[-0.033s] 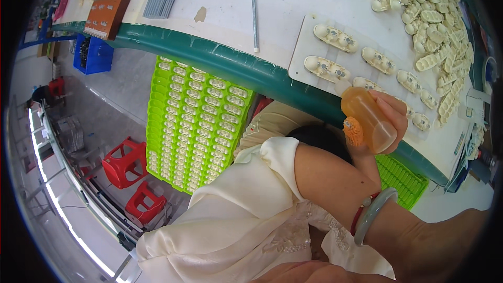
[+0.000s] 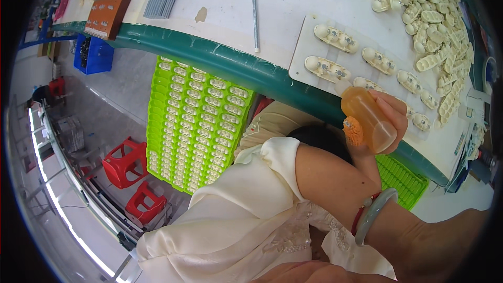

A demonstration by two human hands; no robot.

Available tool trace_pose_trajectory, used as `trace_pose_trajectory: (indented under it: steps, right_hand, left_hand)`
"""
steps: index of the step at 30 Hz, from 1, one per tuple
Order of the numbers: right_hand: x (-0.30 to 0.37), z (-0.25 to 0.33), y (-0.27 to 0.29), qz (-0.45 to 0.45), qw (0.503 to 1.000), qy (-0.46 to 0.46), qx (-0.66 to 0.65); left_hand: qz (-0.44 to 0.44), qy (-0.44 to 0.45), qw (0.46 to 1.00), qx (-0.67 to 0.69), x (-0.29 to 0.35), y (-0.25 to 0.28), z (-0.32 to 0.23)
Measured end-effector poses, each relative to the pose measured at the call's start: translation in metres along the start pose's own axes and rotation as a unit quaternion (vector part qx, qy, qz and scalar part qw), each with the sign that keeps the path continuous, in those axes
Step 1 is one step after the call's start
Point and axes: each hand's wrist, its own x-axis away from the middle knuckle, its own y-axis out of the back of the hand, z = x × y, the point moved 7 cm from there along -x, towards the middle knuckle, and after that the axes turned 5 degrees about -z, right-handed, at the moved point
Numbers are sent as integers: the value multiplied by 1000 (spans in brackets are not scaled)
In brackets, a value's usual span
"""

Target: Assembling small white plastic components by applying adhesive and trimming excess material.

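My right hand (image 2: 392, 116) is wrapped round an amber squeeze bottle (image 2: 367, 118) with a pale nozzle. An orange, knobbly finger cot (image 2: 353, 130) covers its thumb. Just beyond the nozzle lies a white plate (image 2: 299, 55) bearing several cream moulded pieces (image 2: 326, 69), each with rounded bumps and small grey metal spots. My left arm, with a pale bangle (image 2: 373, 217) and a red cord bracelet, crosses close to the camera. Towards the lower right edge my left hand (image 2: 450, 238) is only partly visible, and its fingers cannot be made out.
A heap of cream pieces (image 2: 435, 34) covers the far right of the table. Below its green edge (image 2: 209, 55) stands a filled lime-green tray (image 2: 196, 120); another green tray (image 2: 401, 181) is at right. A metal rod (image 2: 255, 15), brown block (image 2: 107, 15) and red stools (image 2: 126, 162) lie leftward.
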Motion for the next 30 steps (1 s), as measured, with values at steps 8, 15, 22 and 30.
trace_pose_trajectory:
  steps: [8,15,22,30]
  right_hand:
    - [-2,0,-3,5,1000,2,-26]
    - [7,-5,21,-50,998,-15,-38]
    - [10,-2,18,-17,999,-33,-16]
    - [11,-7,17,-18,997,-19,-73]
  left_hand:
    - [6,33,997,72,-4,-9,26]
    - [28,73,988,136,-11,-16,39]
    - [55,96,990,87,14,2,1]
    - [104,-65,857,-501,84,49,-106]
